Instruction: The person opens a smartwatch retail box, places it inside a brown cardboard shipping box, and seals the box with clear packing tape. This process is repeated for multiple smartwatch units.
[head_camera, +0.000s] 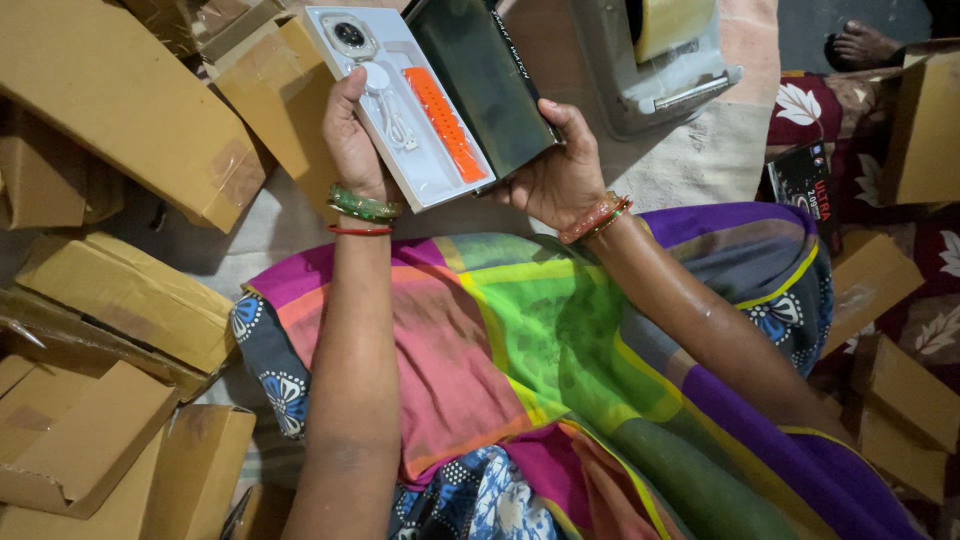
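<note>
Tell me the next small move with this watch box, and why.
Probably slide the white tray into the dark sleeve. The left hand holds the tray, with watch and orange strap seated in it; the right hand holds the sleeve alongside, still apart from it.

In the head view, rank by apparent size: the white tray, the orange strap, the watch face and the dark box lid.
1. White plastic tray and dark rectangular box lid: look alike, and the lid is partly hidden, so unranked.
2. Orange ribbed strap.
3. Square watch face.
</note>
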